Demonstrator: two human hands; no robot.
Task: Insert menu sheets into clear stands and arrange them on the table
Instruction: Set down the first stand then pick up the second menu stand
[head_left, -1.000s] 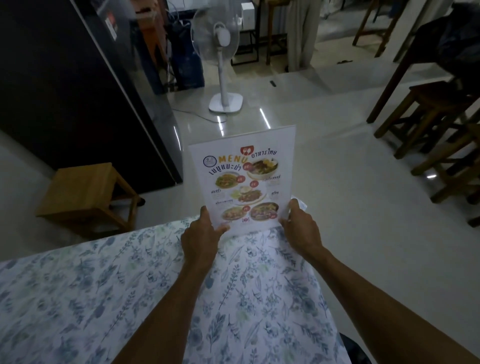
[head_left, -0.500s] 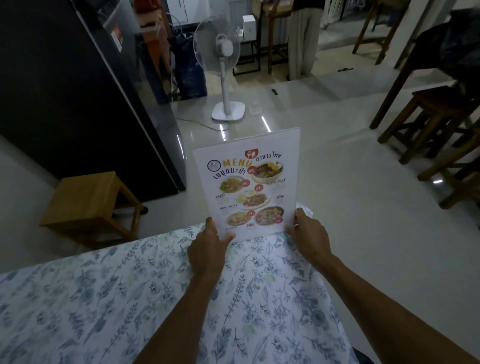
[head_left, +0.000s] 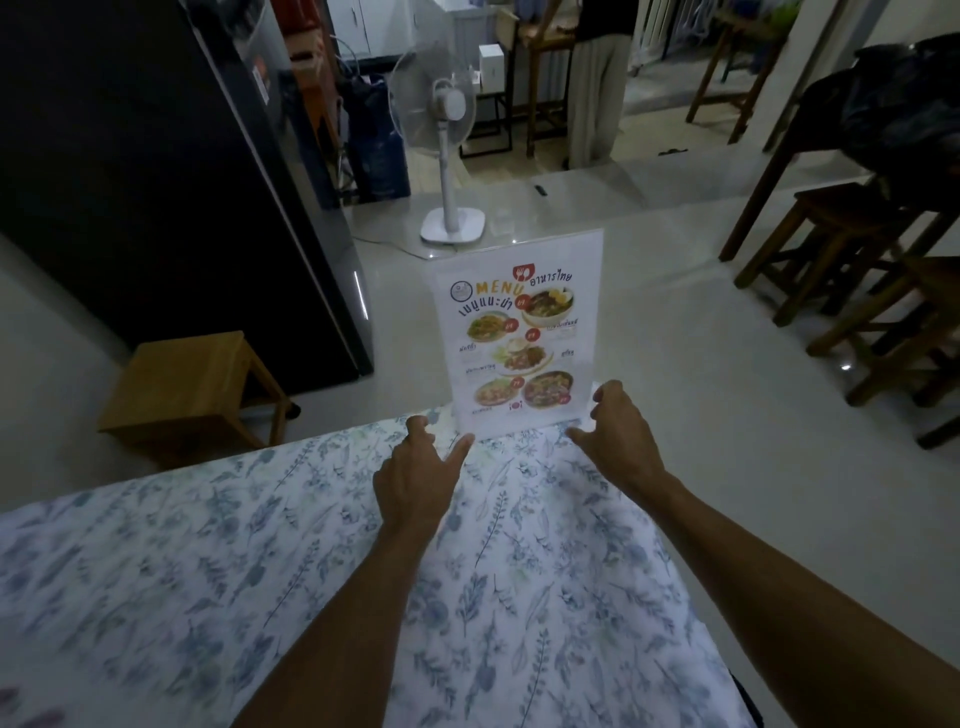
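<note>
A clear stand holding a white menu sheet with food photos (head_left: 519, 338) stands upright at the far corner of the table, which is covered by a blue floral cloth (head_left: 260, 571). My left hand (head_left: 415, 473) hovers just left of the stand's base, fingers apart, holding nothing. At the base's right corner is my right hand (head_left: 613, 436), also spread; its fingertips are very close to the stand, and I cannot tell if they touch it.
The table's far edge runs just behind the stand, with tiled floor beyond. A small wooden stool (head_left: 192, 389) stands at the left by a black cabinet (head_left: 156, 182). A white pedestal fan (head_left: 447, 156) is beyond; wooden stools (head_left: 841, 249) at right. A person stands far back.
Both hands have let go of the menu stand and drawn slightly back with fingers spread; the stand now stands by itself at the table corner.
</note>
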